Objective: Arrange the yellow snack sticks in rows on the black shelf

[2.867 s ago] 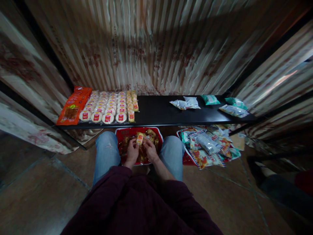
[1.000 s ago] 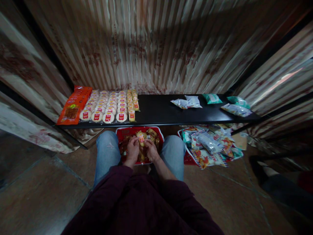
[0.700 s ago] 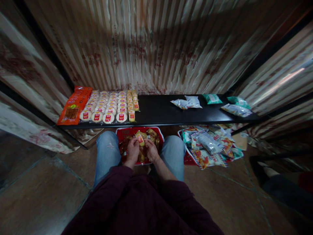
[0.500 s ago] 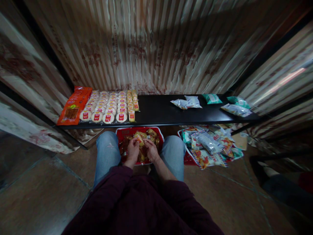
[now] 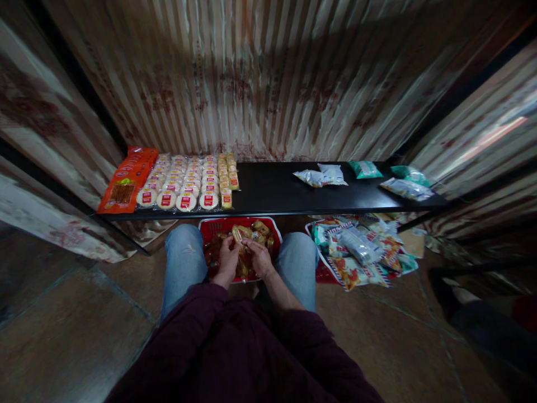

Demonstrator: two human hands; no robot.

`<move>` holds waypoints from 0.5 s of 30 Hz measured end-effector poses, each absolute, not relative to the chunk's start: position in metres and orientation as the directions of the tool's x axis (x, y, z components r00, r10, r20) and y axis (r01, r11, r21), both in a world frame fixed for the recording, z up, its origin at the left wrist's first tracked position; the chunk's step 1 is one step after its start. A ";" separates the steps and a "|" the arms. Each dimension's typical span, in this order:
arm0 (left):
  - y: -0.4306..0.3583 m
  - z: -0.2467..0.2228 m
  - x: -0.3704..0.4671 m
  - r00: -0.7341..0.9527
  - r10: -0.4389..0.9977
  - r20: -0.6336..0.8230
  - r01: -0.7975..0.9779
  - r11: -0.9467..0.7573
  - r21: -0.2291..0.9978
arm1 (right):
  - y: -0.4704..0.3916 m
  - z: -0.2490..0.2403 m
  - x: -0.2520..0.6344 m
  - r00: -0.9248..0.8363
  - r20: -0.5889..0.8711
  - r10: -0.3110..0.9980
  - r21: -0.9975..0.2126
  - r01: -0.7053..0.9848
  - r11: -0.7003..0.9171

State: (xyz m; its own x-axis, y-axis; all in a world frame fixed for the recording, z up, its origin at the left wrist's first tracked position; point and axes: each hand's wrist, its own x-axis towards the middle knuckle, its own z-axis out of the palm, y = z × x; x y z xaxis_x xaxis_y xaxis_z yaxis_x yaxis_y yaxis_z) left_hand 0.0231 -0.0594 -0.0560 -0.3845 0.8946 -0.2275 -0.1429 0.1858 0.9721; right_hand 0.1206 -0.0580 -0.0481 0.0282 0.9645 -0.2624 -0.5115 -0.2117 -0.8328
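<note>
- The left hand and right hand close their fingertips on a yellow wrapped snack, over the red basket.
- Its long axis runs away from the body, far end leaning slightly left; label direction unclear.
- Beyond the grip: black shelf, striped curtain.
- Below: tiled floor.

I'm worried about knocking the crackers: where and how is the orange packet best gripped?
I'd pinch the orange packet by its near end, from the front: it lies flat, that end reaches the shelf's front edge, and the round crackers crowd its right side.
</note>
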 end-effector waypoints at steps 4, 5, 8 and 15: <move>-0.060 -0.054 0.024 -0.380 0.893 -0.242 -0.167 0.191 0.967 | -0.057 -0.050 0.121 0.030 -0.260 0.965 -0.845 -0.491 -0.213; -0.061 -0.054 0.024 -0.379 0.892 -0.247 -0.168 0.196 0.966 | -0.057 -0.051 0.121 0.031 -0.263 0.964 -0.849 -0.483 -0.215; -0.061 -0.057 0.023 -0.382 0.886 -0.261 -0.173 0.209 0.962 | -0.056 -0.050 0.121 0.026 -0.263 0.964 -0.848 -0.482 -0.219; -0.059 -0.069 0.019 -0.408 0.863 -0.298 -0.185 0.242 0.952 | -0.056 -0.049 0.123 0.003 -0.232 0.973 -0.831 -0.521 -0.197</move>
State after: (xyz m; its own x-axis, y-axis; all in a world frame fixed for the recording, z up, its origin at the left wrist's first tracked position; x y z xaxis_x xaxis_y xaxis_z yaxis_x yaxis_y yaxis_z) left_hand 0.0186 -0.0595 -0.0693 -0.4081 0.8628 -0.2984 -0.1854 0.2417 0.9525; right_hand 0.1228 -0.0563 -0.0489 0.0031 0.9726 -0.2324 -0.5211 -0.1967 -0.8305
